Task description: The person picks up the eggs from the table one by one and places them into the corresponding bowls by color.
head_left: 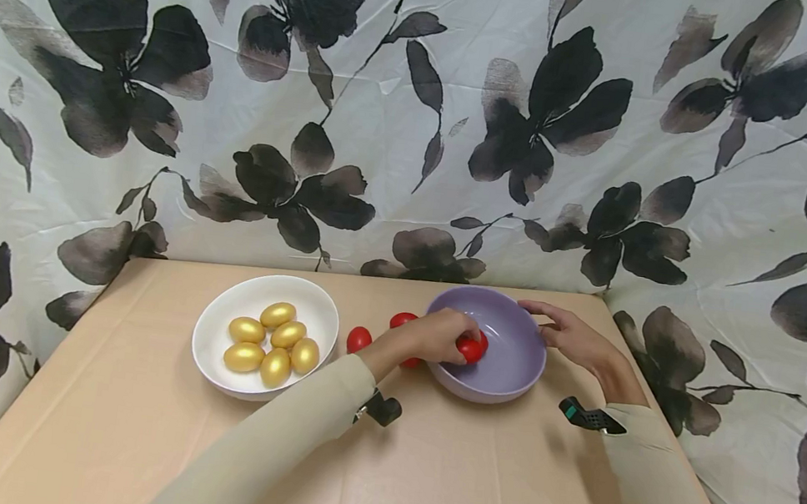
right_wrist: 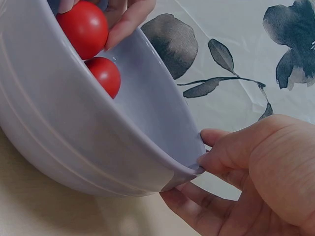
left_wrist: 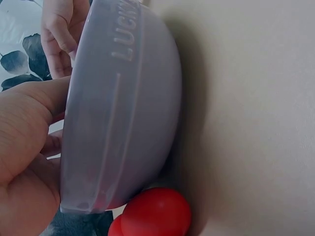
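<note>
My left hand [head_left: 444,335] reaches over the near-left rim of a purple bowl [head_left: 511,358] and pinches a glossy red egg [head_left: 469,350] low inside it. Another red egg [right_wrist: 105,77] lies in the bowl, right beside the held one in the right wrist view. At the bowl's right side, my right hand [right_wrist: 275,172] grips the rim, thumb at the edge and other fingers below it. In the left wrist view the bowl's outer wall [left_wrist: 123,113], with raised lettering, hides the left fingertips.
Left of the purple bowl stands a white bowl [head_left: 210,346] holding several gold eggs [head_left: 275,368]. Between the bowls more red eggs lie on the tan table [head_left: 422,473], one of them [head_left: 359,339] near the white bowl. A floral cloth [head_left: 420,119] hangs behind the table.
</note>
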The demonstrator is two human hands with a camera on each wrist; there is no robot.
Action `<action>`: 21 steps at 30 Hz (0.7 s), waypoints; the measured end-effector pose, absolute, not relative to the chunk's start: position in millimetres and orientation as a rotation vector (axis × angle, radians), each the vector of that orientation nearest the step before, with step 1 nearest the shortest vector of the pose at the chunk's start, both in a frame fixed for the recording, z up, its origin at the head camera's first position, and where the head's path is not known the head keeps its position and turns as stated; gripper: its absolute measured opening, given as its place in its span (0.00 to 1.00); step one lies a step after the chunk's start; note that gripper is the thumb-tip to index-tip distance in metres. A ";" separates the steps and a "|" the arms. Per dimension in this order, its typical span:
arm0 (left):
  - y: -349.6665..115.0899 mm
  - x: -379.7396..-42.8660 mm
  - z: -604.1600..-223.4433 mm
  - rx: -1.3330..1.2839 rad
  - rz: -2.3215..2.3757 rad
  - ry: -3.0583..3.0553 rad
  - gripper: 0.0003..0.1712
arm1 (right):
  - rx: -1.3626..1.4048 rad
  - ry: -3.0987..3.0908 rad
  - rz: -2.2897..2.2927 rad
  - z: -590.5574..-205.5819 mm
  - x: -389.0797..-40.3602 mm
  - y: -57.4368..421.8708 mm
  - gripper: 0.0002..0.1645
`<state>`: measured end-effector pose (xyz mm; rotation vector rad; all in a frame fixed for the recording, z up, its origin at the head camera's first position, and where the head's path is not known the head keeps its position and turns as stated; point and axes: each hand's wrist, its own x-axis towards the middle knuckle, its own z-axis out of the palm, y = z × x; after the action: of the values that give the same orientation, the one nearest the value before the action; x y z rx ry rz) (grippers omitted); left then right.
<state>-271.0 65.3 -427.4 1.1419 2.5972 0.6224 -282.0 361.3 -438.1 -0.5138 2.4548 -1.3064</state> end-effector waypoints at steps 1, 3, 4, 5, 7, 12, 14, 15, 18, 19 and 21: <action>66.0 -271.2 -427.3 1.143 0.615 2.598 0.22 | -0.515 2.455 -1.307 -437.9 -281.9 361.2 0.38; 67.5 -271.5 -428.1 1.139 0.594 2.602 0.22 | -0.514 2.454 -1.310 -437.6 -281.5 361.0 0.38; 68.2 -271.5 -428.4 1.134 0.588 2.599 0.22 | -0.512 2.453 -1.310 -437.4 -281.3 361.0 0.38; 68.8 -271.5 -428.7 1.133 0.570 2.602 0.22 | -0.509 2.450 -1.311 -437.3 -281.2 361.0 0.38; 70.0 -271.5 -429.2 1.127 0.547 2.606 0.22 | -0.504 2.445 -1.312 -437.4 -281.2 361.2 0.38; 72.3 -269.6 -429.8 1.102 0.482 2.629 0.21 | -0.506 2.442 -1.312 -437.9 -281.7 361.2 0.37; 73.0 -268.1 -429.5 1.094 0.445 2.637 0.22 | -0.509 2.442 -1.311 -438.0 -281.8 361.4 0.37; 73.4 -267.3 -429.0 1.090 0.436 2.634 0.22 | -0.507 2.440 -1.311 -438.0 -281.8 361.4 0.37; 73.6 -265.5 -427.9 1.092 0.415 2.620 0.21 | -0.508 2.436 -1.306 -438.3 -282.1 361.6 0.37; 73.2 -265.1 -427.3 1.094 0.420 2.614 0.21 | -0.506 2.437 -1.306 -438.3 -282.2 361.5 0.37; 71.8 -265.1 -426.1 1.100 0.453 2.604 0.20 | -0.503 2.440 -1.304 -438.3 -282.4 361.1 0.37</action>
<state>-265.1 71.8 -426.1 1.1005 2.6041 0.4525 -282.4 361.1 -438.3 -0.5027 2.4400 -1.3040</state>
